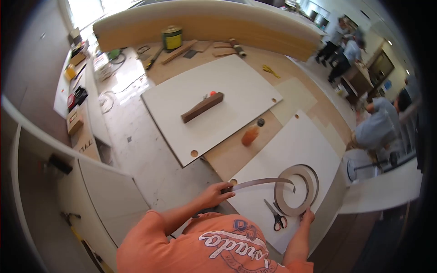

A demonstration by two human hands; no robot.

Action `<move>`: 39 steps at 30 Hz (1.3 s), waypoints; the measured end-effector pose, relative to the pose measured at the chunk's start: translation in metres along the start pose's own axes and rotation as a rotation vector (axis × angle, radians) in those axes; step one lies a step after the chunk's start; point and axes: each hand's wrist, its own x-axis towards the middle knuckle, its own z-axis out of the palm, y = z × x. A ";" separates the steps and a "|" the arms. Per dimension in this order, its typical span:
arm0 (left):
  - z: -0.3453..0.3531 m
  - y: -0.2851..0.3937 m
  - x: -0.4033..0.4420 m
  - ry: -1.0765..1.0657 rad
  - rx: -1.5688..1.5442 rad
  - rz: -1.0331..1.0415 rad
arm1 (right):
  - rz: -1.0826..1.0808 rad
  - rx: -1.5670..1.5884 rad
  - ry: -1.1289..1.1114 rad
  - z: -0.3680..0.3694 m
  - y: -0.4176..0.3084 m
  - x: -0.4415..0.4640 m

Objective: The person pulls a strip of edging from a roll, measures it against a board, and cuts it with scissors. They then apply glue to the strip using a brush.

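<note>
My left hand (219,194) holds the free end of a brown edging strip (259,181), near the left corner of the closer white board (255,200). The strip runs right to its coil (282,198), which lies on that board. At the coil's lower right edge, my right hand (308,216) pinches the rim. Scissors (276,216) with black and red handles lie just left of the coil. A dark wooden block (202,108) rests on the farther white board (173,98). An orange bottle (250,135) stands between the boards.
Behind the boards are a long padded roll (205,29), a yellow-green can (172,38), wood offcuts (179,52) and a yellow item (270,71). Several people stand or bend at the right, one in a light blue shirt (378,125). A cabinet (109,191) is at left.
</note>
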 end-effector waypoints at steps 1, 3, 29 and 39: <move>0.003 -0.003 0.002 0.014 -0.013 0.020 | -0.012 0.029 -0.010 0.001 0.001 0.002; 0.011 -0.009 0.005 0.019 -0.048 0.062 | 0.002 0.075 -0.059 -0.001 0.008 0.008; 0.151 0.138 -0.106 -0.239 -0.657 0.139 | 0.092 1.004 -1.062 -0.049 -0.055 -0.140; 0.218 0.091 -0.053 -0.279 -0.216 -0.014 | 0.212 1.229 -1.110 -0.070 -0.065 -0.194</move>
